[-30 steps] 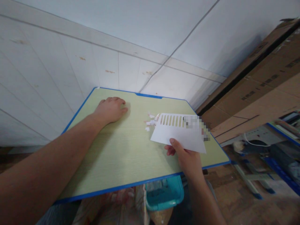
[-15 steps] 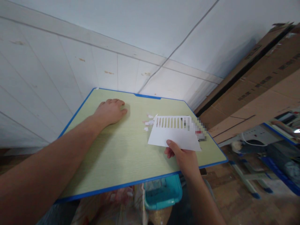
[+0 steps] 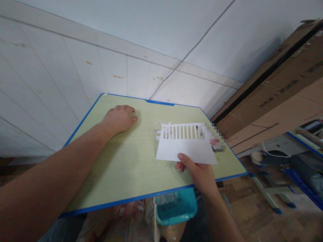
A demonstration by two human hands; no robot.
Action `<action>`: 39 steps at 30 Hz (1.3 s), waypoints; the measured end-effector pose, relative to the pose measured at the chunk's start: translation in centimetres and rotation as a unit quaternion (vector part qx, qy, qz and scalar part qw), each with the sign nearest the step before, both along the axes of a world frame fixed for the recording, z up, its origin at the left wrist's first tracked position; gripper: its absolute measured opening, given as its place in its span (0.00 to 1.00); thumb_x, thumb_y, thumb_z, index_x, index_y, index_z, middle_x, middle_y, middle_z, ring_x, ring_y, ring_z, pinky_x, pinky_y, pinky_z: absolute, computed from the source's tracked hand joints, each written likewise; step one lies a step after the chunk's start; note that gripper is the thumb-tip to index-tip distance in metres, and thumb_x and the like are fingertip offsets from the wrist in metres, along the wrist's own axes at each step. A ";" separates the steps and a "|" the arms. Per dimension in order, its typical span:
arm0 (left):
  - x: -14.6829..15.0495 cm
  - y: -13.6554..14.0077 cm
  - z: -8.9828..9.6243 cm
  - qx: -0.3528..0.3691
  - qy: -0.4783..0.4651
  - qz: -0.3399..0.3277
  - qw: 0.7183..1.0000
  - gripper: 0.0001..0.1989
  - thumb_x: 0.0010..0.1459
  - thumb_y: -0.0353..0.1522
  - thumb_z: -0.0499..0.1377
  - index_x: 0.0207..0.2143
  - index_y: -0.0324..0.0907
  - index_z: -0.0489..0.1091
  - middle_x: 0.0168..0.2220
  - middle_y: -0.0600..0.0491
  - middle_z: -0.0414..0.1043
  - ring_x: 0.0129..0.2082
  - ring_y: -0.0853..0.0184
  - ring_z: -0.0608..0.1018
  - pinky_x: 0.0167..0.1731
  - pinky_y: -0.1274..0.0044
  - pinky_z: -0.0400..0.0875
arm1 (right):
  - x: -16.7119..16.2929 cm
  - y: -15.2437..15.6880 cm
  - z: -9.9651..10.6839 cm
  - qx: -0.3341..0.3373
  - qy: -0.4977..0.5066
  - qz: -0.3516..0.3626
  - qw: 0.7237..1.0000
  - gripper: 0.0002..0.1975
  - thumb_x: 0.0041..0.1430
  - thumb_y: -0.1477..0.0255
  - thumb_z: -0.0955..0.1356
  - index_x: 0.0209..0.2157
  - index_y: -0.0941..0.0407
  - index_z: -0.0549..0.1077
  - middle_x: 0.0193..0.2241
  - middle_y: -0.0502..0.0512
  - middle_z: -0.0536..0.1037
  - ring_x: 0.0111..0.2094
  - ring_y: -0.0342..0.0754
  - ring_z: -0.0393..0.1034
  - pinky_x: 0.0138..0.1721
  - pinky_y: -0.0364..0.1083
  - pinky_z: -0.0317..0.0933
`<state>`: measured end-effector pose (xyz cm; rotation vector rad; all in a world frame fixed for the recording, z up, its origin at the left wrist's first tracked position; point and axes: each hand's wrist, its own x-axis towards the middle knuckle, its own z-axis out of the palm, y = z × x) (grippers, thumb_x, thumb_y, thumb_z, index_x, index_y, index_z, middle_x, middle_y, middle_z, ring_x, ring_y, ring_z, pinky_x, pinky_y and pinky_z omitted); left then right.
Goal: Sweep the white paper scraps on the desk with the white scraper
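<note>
In my right hand [image 3: 195,171] is a white sheet of paper [image 3: 181,149], pinched at its near edge with the thumb on top. A row of long slots is cut along the sheet's far side, and the pale green tabletop shows through them. My left hand [image 3: 119,118] rests on the left part of the table [image 3: 121,161], fingers loosely bent and apart, with nothing in it. Small white paper scraps [image 3: 158,134] lie just left of the sheet, partly covered by it. A pixel-blurred item [image 3: 217,143] lies beyond the sheet's right side.
The table has a blue rim and stands against a white panelled wall [image 3: 108,74] with a grey cable [image 3: 188,53]. Large cardboard boxes [image 3: 282,90] lean at the right. A teal basket [image 3: 176,220] is below the near edge. Another desk [image 3: 308,144] stands far right.
The sheet has shifted slightly left and toward me in my right hand, now covering more of the scraps. My left hand has stayed in place.
</note>
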<state>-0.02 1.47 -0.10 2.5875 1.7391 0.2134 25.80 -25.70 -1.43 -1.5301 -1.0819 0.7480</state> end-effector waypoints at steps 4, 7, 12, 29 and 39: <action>-0.1 0.1 -0.1 0.002 -0.002 -0.003 1.000 0.35 0.81 0.46 0.49 0.78 0.41 0.76 0.81 0.36 0.76 0.80 0.42 0.76 0.76 0.56 0.71 | -0.2 -0.2 0.4 -0.002 0.006 -0.003 1.000 0.21 0.69 0.55 0.81 0.25 0.50 0.85 0.25 0.56 0.88 0.27 0.54 0.82 0.38 0.51 0.80; -0.1 0.0 0.0 0.002 -0.005 -0.006 1.000 0.36 0.80 0.46 0.49 0.78 0.39 0.77 0.80 0.35 0.76 0.80 0.41 0.76 0.76 0.55 0.71 | -0.3 -0.5 0.6 -0.013 0.001 0.012 1.000 0.22 0.69 0.54 0.82 0.24 0.50 0.85 0.25 0.56 0.88 0.28 0.55 0.83 0.37 0.51 0.81; 0.1 -0.3 0.2 0.001 -0.012 -0.004 1.000 0.36 0.79 0.45 0.50 0.77 0.39 0.77 0.80 0.35 0.76 0.80 0.41 0.76 0.77 0.54 0.71 | -0.1 -1.4 0.8 -0.018 0.002 0.037 0.999 0.23 0.69 0.53 0.82 0.23 0.50 0.84 0.24 0.56 0.87 0.27 0.55 0.83 0.36 0.51 0.81; 0.4 -0.4 0.0 0.005 -0.038 0.002 0.999 0.33 0.80 0.45 0.53 0.78 0.41 0.77 0.81 0.35 0.75 0.81 0.40 0.74 0.79 0.52 0.68 | -1.9 -2.8 0.9 -0.029 0.021 0.016 0.999 0.22 0.69 0.56 0.81 0.23 0.50 0.84 0.23 0.56 0.86 0.27 0.54 0.83 0.37 0.51 0.82; 0.4 -0.4 -0.2 0.001 -0.043 0.004 0.999 0.35 0.80 0.45 0.52 0.78 0.39 0.76 0.82 0.35 0.74 0.82 0.41 0.73 0.79 0.54 0.67 | -1.6 -3.5 0.8 -0.065 0.010 0.021 0.998 0.26 0.67 0.50 0.83 0.22 0.50 0.83 0.23 0.58 0.87 0.28 0.56 0.85 0.36 0.50 0.83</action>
